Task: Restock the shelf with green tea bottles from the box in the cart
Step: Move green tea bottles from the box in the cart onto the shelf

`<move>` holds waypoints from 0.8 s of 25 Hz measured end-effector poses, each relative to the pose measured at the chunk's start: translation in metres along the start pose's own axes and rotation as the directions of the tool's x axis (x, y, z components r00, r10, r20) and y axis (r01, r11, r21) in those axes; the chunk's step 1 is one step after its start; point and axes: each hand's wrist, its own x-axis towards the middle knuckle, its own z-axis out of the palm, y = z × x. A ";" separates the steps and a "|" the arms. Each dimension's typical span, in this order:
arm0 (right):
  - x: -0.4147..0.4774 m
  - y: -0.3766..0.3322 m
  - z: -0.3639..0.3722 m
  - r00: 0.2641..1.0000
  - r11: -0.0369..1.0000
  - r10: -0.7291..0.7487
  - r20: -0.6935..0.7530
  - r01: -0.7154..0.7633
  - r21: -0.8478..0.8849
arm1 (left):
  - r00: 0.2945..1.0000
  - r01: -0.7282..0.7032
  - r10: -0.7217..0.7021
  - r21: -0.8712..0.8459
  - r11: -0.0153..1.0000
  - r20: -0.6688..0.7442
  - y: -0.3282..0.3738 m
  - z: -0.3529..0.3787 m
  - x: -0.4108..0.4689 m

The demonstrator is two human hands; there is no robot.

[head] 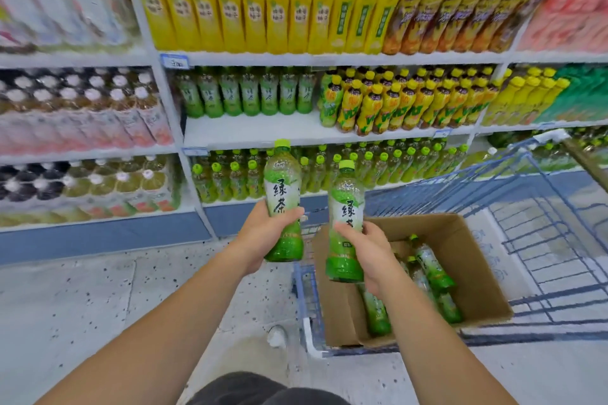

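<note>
Left hand (pixel 267 235) and right hand (pixel 370 248) each clamp one green-capped clear plastic tea bottle (pixel 283 187), upright, short of the white metal shelf (pixel 250 132). Others lie in the brown cardboard box (pixel 477 273). Risk: placing both together could topple the shelved row.

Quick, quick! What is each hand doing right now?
Left hand: closed around the first green tea bottle.
Right hand: closed around the second green tea bottle.

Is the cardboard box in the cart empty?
No, several green tea bottles lie inside the cardboard box.
</note>
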 end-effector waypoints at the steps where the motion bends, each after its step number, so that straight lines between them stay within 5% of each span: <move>1: -0.010 -0.010 0.015 1.000 1.000 -0.019 0.006 0.019 -0.014 | 1.000 -0.022 0.022 0.005 1.000 -0.018 0.004 -0.011 -0.006; 11: -0.004 -0.081 0.138 0.973 0.977 -0.199 0.116 0.206 -0.050 | 0.960 -0.203 0.213 0.074 0.976 -0.180 0.050 -0.129 -0.008; 20: 0.096 -0.110 0.250 0.948 0.935 -0.314 0.055 0.318 -0.157 | 0.924 -0.262 0.299 0.176 0.949 -0.238 0.083 -0.244 0.080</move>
